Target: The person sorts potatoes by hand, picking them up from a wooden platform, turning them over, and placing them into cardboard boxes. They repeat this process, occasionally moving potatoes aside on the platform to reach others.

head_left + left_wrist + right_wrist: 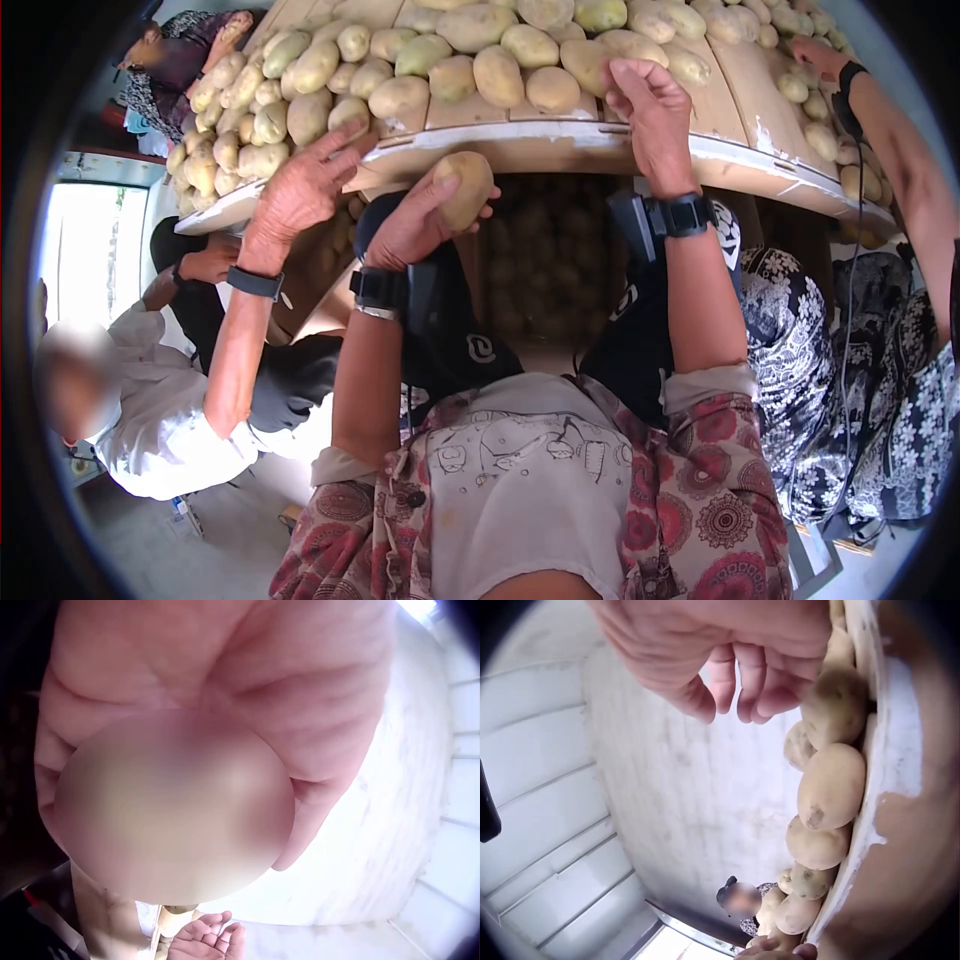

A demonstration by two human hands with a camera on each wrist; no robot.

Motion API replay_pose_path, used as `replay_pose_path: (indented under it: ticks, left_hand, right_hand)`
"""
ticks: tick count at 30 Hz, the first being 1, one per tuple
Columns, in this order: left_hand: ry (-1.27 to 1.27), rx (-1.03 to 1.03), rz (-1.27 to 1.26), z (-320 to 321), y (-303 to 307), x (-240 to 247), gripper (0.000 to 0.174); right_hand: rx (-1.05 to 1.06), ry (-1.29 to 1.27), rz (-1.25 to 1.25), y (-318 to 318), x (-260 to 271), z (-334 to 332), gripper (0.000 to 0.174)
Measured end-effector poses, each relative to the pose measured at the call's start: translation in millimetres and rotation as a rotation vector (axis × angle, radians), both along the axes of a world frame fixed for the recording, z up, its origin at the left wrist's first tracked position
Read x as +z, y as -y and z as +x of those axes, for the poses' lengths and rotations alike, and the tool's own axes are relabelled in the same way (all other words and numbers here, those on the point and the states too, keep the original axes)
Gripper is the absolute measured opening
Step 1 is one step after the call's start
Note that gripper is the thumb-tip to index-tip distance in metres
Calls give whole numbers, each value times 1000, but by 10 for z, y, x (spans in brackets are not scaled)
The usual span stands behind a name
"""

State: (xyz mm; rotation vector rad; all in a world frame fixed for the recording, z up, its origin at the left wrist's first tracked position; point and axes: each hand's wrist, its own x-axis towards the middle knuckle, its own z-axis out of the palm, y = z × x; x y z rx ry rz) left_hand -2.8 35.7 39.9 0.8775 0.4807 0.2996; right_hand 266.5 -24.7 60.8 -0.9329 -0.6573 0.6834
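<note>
In the head view my left hand (415, 218) grips a tan potato (466, 188) in front of the table's near edge. Palm and fingers wrap round that potato (176, 810) in the left wrist view, where its surface is blurred. My right hand (650, 105) hovers over the table's front edge, fingers loosely bent. Nothing shows between those fingers (750, 682) in the right wrist view. Nearest to it lies a potato (586, 68) at the end of the front row, with more potatoes (831, 787) lined up below the hand in the right wrist view.
Potatoes (310, 70) cover much of the cardboard-topped table (480, 140). Under it, more potatoes (540, 260) lie in shadow between my knees. Another person's hand (305, 190) reaches in from the left, close by my left hand. A further person's arm (895, 150) extends along the right.
</note>
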Motion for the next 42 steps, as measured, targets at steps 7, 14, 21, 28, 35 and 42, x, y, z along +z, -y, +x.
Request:
replay_pose_path:
  ticks: [7,14,21,28,35,42]
  left_hand:
    - [-119,-117,153,5,19,52,58]
    - [42,-260,220,9,-16,-4,64]
    - [72,-39,66,17,-28,28,51]
    - [6,-22,46,11,-71,1,46]
    - [-10,-31,83,-9,-80,5,54]
    - [34,-43,45,-11,-120,-8,51]
  right_hand:
    - [10,130,50,-58,-37,-18,10]
    - [47,80,14,-30,-37,21,13]
    - [57,7,79,-52,-38,33,11]
    - [101,28,58,-64,-48,1,12]
    - [73,16,67,-68,-37,-38,10]
    - [-64,22,-3,-92,6,-60,8]
